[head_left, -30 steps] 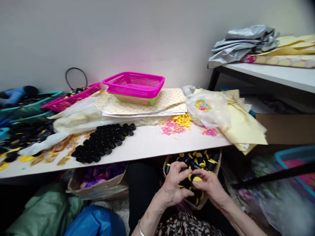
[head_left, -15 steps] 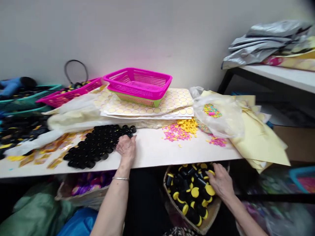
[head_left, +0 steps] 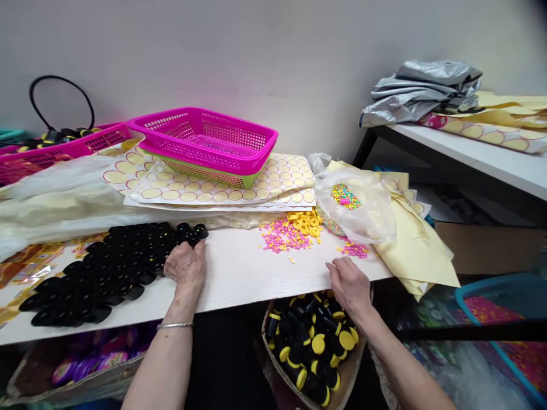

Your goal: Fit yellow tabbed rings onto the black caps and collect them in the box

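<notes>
Beside our curled left hand (head_left: 186, 265), black pieces (head_left: 123, 256) already stand in rows; below our bent right hand (head_left: 350, 287), many yellow-ended ones (head_left: 318, 343) remain loose in a box (head_left: 352, 370); whether either pinches anything, we can't tell

The left hand (head_left: 186, 266) and right hand (head_left: 352, 287) were bare, as were both forearms (head_left: 164, 361). A slim, smooth, silver-coloured bangle (head_left: 175, 326) circled the left wrist (head_left: 178, 312), just beside a small dark spot (head_left: 166, 337). The trousers (head_left: 226, 359) looked dark, their outline lost in shadow.

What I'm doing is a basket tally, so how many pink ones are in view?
2: the centre pink basket, atop a green basket, and the left pink basket, holding black pieces. Others may be nested unseen.
</notes>
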Demonstrator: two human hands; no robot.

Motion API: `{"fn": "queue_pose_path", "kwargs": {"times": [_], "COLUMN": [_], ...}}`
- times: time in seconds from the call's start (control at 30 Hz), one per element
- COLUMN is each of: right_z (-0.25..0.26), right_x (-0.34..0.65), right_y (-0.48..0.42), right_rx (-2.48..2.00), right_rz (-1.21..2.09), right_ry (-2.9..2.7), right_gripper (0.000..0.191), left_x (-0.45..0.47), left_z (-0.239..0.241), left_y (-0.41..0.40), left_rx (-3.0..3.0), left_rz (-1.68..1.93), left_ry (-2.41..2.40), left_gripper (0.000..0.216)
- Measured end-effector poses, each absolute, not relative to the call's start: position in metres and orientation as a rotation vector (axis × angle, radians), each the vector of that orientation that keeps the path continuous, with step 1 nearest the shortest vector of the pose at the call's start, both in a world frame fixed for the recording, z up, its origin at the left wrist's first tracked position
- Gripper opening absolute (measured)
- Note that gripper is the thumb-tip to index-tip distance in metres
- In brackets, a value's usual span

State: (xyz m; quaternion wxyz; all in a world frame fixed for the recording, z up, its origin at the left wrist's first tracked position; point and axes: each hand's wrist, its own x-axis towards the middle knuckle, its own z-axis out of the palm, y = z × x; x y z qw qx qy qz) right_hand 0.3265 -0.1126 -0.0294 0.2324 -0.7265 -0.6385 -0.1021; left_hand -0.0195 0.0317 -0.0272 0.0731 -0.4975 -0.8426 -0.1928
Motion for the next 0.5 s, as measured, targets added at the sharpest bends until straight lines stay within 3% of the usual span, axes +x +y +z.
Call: {"fn": "queue_pose_path", "kwargs": {"times": [0.1,0.23,0.5], "right_z": [-0.026,-0.031,-0.041], "right_x": [0.333,0.34,0.315], "right_y": [-0.054,-0.004,-0.025], "right_rx": [-2.033,-2.039,-1.908], "right_rz": [-0.177,-0.096,0.027], "right_ry": [-1.634,-1.553,-1.739], "right_gripper": [0.014,0.018,0.016], "left_x": [-0.016,0.004,0.065], "left_z": [-0.025,-0.023,-0.043], "left_y": [0.028,-0.002,-0.06], "left_rx": [-1.52,-1.839,-2.527], "left_rz": [-0.674,-0.938,-1.533], "left_ry": [-2.428,-2.298,-2.027], "left_gripper": [0.041,0.03,0.013]}}
